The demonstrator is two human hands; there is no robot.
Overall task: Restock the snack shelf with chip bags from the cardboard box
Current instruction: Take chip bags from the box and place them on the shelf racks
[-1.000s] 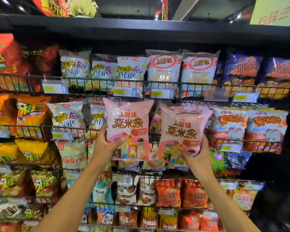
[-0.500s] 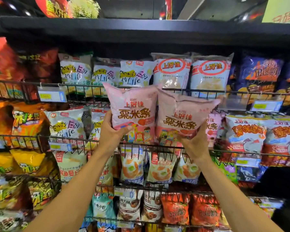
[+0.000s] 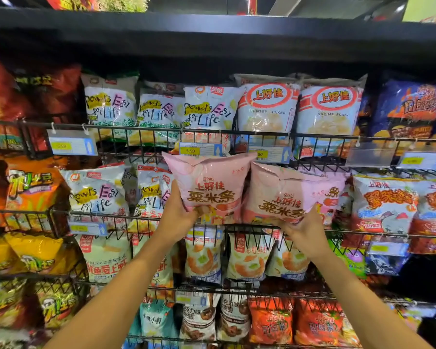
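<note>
Two pink chip bags stand side by side in the second wire shelf row. My left hand (image 3: 178, 217) grips the lower left corner of the left pink bag (image 3: 208, 182), thumb across its front. My right hand (image 3: 303, 230) grips the bottom of the right pink bag (image 3: 285, 192). Both bags' lower edges sit behind the black wire rail (image 3: 249, 226) of that row. More pink packaging shows behind the right bag. The cardboard box is out of view.
Rows of wire shelves full of snack bags fill the view. White bags (image 3: 98, 195) stand left of the pink ones, orange-lettered bags (image 3: 385, 205) to the right, shrimp flakes bags (image 3: 268, 107) above. Price tags (image 3: 199, 149) hang on the rails. A dark top shelf (image 3: 212, 26) runs overhead.
Both hands have carried the pink bags forward and set their lower edges behind the second row's wire rail. The bags now sit lower, below the upper row's price tags.
</note>
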